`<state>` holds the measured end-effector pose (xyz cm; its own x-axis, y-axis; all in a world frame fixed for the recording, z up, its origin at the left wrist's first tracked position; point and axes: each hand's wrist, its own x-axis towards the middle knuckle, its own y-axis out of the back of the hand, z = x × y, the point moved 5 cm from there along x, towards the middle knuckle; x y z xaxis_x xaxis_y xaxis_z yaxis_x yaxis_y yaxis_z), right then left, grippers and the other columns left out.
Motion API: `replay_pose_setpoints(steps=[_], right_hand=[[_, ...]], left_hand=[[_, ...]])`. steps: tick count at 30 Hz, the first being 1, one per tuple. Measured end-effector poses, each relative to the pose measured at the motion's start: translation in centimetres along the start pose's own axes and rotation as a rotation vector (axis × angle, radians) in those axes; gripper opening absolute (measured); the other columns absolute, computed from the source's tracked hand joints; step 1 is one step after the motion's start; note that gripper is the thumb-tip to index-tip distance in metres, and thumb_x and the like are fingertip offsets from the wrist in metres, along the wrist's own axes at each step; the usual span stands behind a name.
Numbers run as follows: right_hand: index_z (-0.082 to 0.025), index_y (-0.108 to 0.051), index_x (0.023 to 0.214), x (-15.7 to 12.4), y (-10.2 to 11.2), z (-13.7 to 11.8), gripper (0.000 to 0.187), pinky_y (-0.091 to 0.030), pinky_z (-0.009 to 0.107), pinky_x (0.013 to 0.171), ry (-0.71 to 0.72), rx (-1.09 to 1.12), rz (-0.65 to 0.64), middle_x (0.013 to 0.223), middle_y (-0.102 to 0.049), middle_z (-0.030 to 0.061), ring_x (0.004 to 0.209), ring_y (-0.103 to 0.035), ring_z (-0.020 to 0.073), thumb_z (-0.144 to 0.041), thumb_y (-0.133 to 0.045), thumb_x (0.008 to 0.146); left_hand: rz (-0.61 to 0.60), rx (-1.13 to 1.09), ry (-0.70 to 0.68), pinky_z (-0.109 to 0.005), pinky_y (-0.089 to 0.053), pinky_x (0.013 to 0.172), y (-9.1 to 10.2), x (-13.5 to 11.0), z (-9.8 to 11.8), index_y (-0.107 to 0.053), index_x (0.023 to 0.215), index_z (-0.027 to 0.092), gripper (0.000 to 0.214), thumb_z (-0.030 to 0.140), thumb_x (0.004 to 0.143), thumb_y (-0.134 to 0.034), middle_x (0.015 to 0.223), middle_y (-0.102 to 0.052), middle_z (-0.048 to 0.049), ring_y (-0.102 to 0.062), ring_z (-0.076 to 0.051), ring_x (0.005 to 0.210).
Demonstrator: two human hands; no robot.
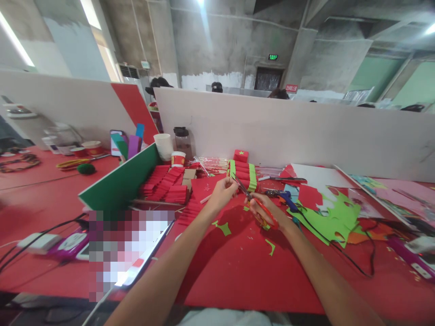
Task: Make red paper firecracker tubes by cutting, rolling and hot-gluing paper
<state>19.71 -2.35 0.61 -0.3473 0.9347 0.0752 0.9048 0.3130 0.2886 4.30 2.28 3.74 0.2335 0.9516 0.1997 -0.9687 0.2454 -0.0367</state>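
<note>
My right hand (261,209) is closed round the orange-red handles of a pair of scissors (270,216), whose dark blades point forward and left toward my other hand. With its fingers pinched together, my left hand (224,192) is close to the blade tips. What it holds is too small to make out. Beneath both hands lies the red table top (244,280). A light green paper scrap (223,228) and a thinner green scrap (271,247) rest on it. Just beyond the hands sit red paper rolls (242,171) with fringed green strips.
Stacked red folded paper (166,183) lies left, beside a green divider (122,181). A lit tablet (146,249) is at front left. Cut green paper (329,217), a blue-handled tool (288,199) and a black cable (340,253) lie right. A white partition (288,131) stands behind.
</note>
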Motion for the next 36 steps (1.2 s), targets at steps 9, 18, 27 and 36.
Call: replay_pose_setpoints(steps=[9, 18, 27, 36], right_hand=[[-0.020, -0.052, 0.088, 0.05, -0.10, 0.08, 0.052, -0.033, 0.019, 0.039, 0.003, -0.014, 0.017, 0.061, -0.042, -0.0047, 0.044, -0.037, 0.0075, -0.072, -0.050, 0.082], [-0.020, -0.051, 0.088, 0.05, -0.26, 0.15, 0.053, -0.031, 0.017, 0.036, -0.013, 0.024, 0.029, 0.062, -0.042, -0.0048, 0.042, -0.037, 0.0065, -0.072, -0.050, 0.082], [-0.020, -0.051, 0.088, 0.07, -0.15, 0.11, 0.054, -0.033, 0.018, 0.037, -0.001, 0.008, 0.050, 0.063, -0.042, -0.0044, 0.042, -0.037, 0.0066, -0.073, -0.051, 0.080], [-0.021, -0.051, 0.090, 0.06, -0.35, -0.14, 0.052, -0.031, 0.018, 0.037, -0.004, 0.019, 0.050, 0.061, -0.042, -0.0046, 0.042, -0.037, 0.0072, -0.072, -0.049, 0.082]], left_hand=[[0.007, 0.004, -0.005, -0.021, -0.039, 0.052, 0.07, -0.01, -0.01, -0.050, 0.072, 0.018, 0.015, 0.031, 0.076, -0.057, 0.052, -0.052, 0.0047, -0.050, -0.009, 0.047], [-0.022, 0.016, -0.015, -0.022, -0.040, 0.053, -0.05, 0.05, -0.08, -0.052, 0.072, 0.018, 0.021, 0.036, 0.077, -0.062, 0.054, -0.052, 0.0043, -0.049, -0.009, 0.049], [-0.057, 0.069, -0.073, -0.022, -0.040, 0.055, -0.05, -0.05, -0.19, -0.052, 0.074, 0.019, 0.021, 0.037, 0.081, -0.059, 0.059, -0.052, 0.0041, -0.049, -0.009, 0.052], [-0.050, 0.107, -0.107, -0.022, -0.039, 0.054, 0.01, 0.09, -0.08, -0.050, 0.070, 0.019, 0.025, 0.040, 0.081, -0.058, 0.057, -0.051, 0.0040, -0.048, -0.010, 0.053]])
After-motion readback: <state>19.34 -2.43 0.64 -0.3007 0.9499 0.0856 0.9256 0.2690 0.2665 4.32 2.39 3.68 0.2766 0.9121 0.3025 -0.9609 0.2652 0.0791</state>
